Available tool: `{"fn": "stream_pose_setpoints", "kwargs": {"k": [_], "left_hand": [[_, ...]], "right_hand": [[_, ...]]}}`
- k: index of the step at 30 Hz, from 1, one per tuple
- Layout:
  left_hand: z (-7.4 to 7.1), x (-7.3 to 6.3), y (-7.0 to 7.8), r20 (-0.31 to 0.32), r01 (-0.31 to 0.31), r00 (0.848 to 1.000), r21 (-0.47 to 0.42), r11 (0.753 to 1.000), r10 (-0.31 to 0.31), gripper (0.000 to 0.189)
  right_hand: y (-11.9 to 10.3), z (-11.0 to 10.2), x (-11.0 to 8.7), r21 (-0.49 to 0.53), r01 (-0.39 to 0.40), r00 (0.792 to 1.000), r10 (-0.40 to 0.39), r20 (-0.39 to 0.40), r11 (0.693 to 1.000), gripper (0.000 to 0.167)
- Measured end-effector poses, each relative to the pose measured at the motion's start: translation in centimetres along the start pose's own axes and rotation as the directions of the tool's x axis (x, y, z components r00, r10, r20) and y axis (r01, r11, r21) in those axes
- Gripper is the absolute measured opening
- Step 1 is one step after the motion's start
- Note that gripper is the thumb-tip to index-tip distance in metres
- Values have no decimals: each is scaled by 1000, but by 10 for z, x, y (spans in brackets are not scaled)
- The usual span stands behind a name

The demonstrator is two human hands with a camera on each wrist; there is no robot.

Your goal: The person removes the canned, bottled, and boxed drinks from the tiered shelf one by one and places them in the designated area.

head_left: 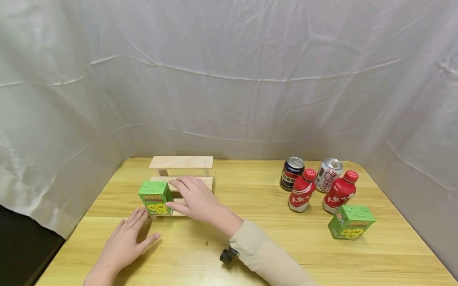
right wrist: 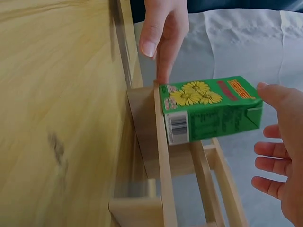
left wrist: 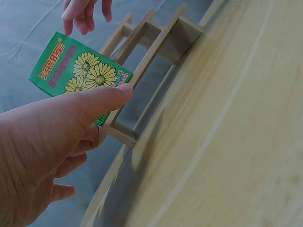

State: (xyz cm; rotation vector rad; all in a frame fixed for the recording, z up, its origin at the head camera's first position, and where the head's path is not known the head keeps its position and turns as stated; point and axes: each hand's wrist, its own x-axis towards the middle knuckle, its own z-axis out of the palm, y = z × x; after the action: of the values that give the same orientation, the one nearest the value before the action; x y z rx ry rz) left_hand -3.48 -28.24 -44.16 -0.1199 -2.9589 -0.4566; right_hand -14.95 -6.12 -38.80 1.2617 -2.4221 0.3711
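A green drink carton (head_left: 156, 198) printed with yellow flowers stands upright on the lowest step, at the left end of a small wooden tiered shelf (head_left: 180, 162). My right hand (head_left: 200, 200) is just right of the carton, its fingers loosely spread. In the right wrist view the thumb tip is at the carton's top corner; whether they touch I cannot tell. The other fingers are clear of it. With fingers extended, my left hand (head_left: 125, 240) reaches the shelf's front left corner below the carton, its fingertips touching there. The thumb points away to the right over the table.
Toward the right of the table (head_left: 250, 190) stand a dark Pepsi can (head_left: 292, 174), a silver Coca-Cola can (head_left: 328, 175), two red bottles (head_left: 302, 190) and another green carton (head_left: 351, 223). Pale cloth (head_left: 250, 99) hangs behind and at the sides.
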Motion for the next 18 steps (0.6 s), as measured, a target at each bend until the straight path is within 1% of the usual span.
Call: {"fn": "stream_pose_setpoints", "kwargs": {"k": [6,9,14,18], "left_hand": [[0,-2,1,-8,-5,1000,-2,1000,5,85],[-1,-1,1,-5,-3,1000,-3,1000,3,85],[-1,0,0,3,1,1000,-4,1000,-1,85],[1,0,0,-9,-8,1000,1,1000,8,84]], "right_hand": [[-9,9,12,6,-35,999,35,-27,999,64],[-12,12,17,-14,-39,999,39,-34,999,64],[-17,15,23,-14,-49,999,49,-2,999,65],[-21,17,28,-13,-51,998,52,22,999,64]]}}
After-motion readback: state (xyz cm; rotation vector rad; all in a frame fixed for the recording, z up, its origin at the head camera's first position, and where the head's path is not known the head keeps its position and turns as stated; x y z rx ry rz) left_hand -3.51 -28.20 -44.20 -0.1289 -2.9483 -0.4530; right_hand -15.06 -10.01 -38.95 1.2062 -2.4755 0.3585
